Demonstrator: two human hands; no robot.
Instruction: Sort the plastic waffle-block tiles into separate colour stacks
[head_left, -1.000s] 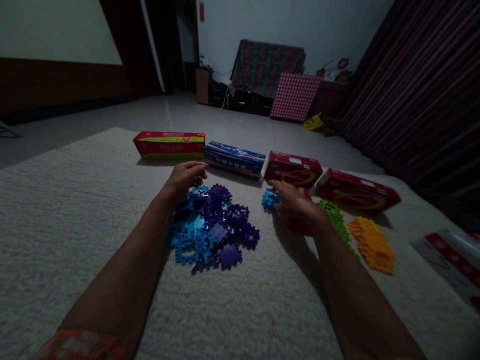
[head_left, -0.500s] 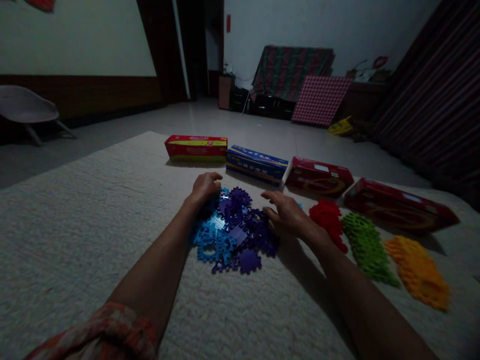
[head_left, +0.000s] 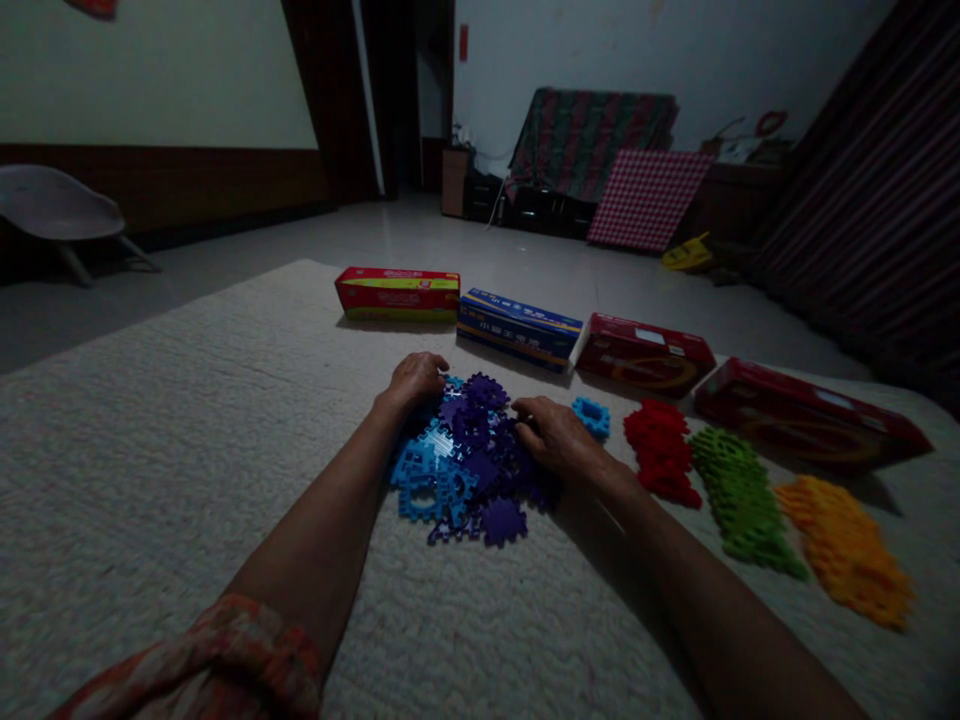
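A mixed heap of light blue plastic gear-shaped building pieces [head_left: 424, 490] and dark purple gear-shaped pieces [head_left: 484, 470] lies on the mat between my hands. My left hand [head_left: 420, 380] rests at the heap's far left edge, fingers bent over the blue pieces; its fingertips are partly hidden. On the right side, my right hand [head_left: 555, 430] touches the purple pieces, thumb and fingers apart, with nothing visible in its grasp. One light blue piece [head_left: 592, 417] lies by itself just beyond my right hand.
Right of the heap lie red pieces [head_left: 661, 452], green pieces [head_left: 742, 500] and orange pieces [head_left: 847, 550]. Behind stand a red-yellow box [head_left: 397, 295], a blue box [head_left: 519, 330] and two dark red boxes [head_left: 645, 355]. A pale mat [head_left: 225, 400] lies underneath.
My right hand has moved left and slightly down onto the purple pieces, uncovering the lone blue piece. My left hand has barely moved. The view has shifted slightly.
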